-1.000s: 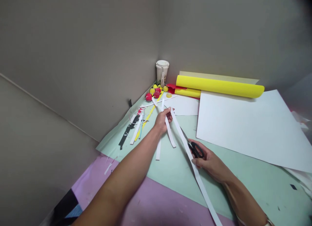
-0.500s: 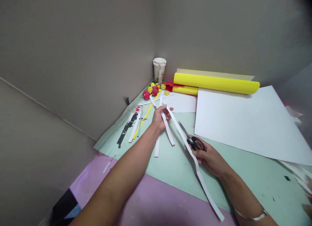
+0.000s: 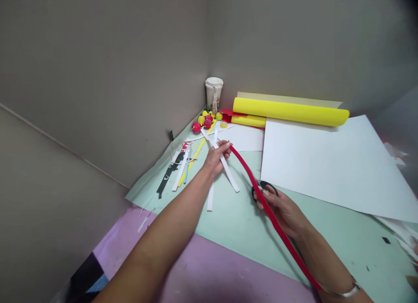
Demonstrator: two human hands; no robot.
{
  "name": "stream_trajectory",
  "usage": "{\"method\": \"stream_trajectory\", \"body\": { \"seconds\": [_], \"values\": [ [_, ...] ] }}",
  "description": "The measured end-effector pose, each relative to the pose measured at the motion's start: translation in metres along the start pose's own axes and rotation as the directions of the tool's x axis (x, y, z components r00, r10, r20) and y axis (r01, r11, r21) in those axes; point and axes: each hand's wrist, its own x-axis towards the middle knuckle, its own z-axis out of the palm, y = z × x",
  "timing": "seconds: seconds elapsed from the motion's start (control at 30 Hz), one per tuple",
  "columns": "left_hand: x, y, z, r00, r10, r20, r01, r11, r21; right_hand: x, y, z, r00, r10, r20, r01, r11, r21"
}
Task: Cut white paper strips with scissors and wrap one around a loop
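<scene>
Left hand: stretched forward, pinching the far end of a long, flat, red paper-like strip
Right hand: nearer the body, curled around black-handled scissors
Strip: slanting down across the right hand

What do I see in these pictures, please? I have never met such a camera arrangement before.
There is no machine here, only a person's two bare hands. The camera sits on the person's head, looking forward and down. The left hand pinches one end of a red strip, and a white strip crosses that hand. The right hand holds black-handled scissors, with the red strip passing in front of them. On the surface: a pale green cover, a large white sheet, a yellow roll, small red and yellow balls, a lidded cup.
</scene>
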Motion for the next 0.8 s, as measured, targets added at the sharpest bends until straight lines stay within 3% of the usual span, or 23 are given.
{"method": "stream_trajectory", "body": {
  "seconds": [0.27,0.47,0.63,0.8],
  "values": [
    [0.002,-0.002,0.000,0.999,0.040,-0.022,-0.038,0.997,0.069,0.000,0.000,0.002,0.999,0.016,-0.039,-0.017,0.999,-0.034],
    [0.002,-0.001,0.000,1.000,0.018,0.000,-0.018,1.000,-0.006,0.000,0.000,0.000,1.000,0.013,-0.007,-0.013,1.000,-0.028],
    [0.002,-0.001,-0.002,0.996,-0.060,0.063,0.064,0.996,-0.056,0.003,0.006,0.000,0.999,-0.024,-0.037,0.018,0.990,-0.142],
    [0.001,-0.004,-0.001,0.995,-0.060,0.082,0.062,0.998,-0.016,0.005,0.012,0.003,0.990,-0.088,-0.109,0.062,0.974,-0.218]
  ]
}}
